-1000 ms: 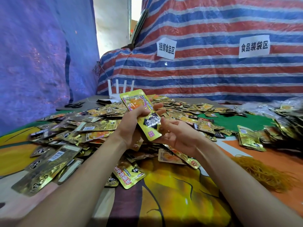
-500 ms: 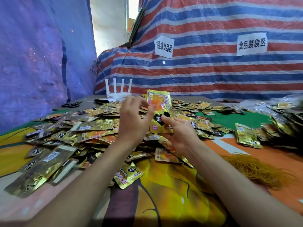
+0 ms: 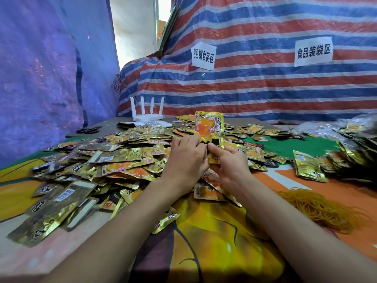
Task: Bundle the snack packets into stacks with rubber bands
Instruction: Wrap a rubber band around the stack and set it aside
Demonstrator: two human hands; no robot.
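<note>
A gold snack packet with an orange picture stands upright above the table's middle. My left hand grips its lower left edge and my right hand pinches its lower right part; more packets may lie behind it in my hands, I cannot tell. A wide heap of loose gold packets covers the table to the left and behind my hands. A tangle of tan rubber bands lies on the orange cloth to my right. Banded stacks of packets sit further right.
A white router with several antennas stands at the back beside black scissors. Striped tarpaulin with two paper signs closes the back, blue sheet the left. Clear plastic bags pile at the far right. Bright printed cloth covers the near table.
The packet has turned from tilted left to upright and risen slightly. Both hands moved forward and closer together around its lower half.
</note>
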